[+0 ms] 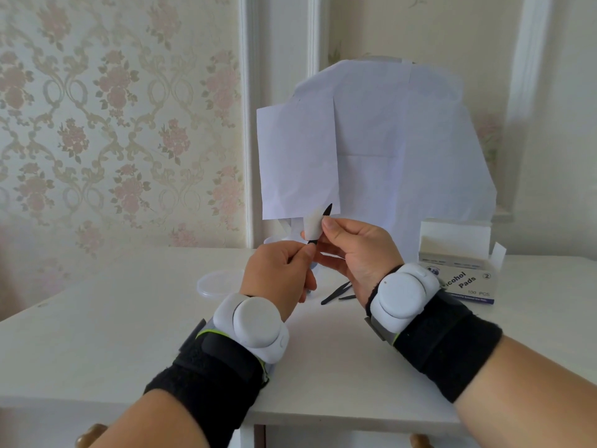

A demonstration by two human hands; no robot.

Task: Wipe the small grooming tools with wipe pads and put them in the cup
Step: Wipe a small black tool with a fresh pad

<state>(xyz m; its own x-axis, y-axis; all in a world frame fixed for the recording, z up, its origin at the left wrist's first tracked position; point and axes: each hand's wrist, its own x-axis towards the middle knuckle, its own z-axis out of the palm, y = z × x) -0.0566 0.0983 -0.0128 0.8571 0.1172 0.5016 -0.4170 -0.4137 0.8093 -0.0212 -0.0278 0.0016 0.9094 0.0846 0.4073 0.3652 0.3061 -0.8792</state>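
Both hands are raised above the white table [129,318]. My left hand [279,273] pinches the lower end of a thin black grooming tool [326,210], whose pointed tip sticks up. My right hand [355,250] holds a small white wipe pad [312,225] wrapped around the tool's middle, thumb pressing on it. Two more black tools [336,294] lie on the table behind my right wrist. A clear round cup or lid [216,282] sits on the table left of my left hand, partly hidden.
An open box of alcohol pads [465,279] stands at the right on the table. A shape covered with white paper sheets [381,150] rises behind the hands. Floral wallpaper lies to the left. The table's front edge is below my forearms.
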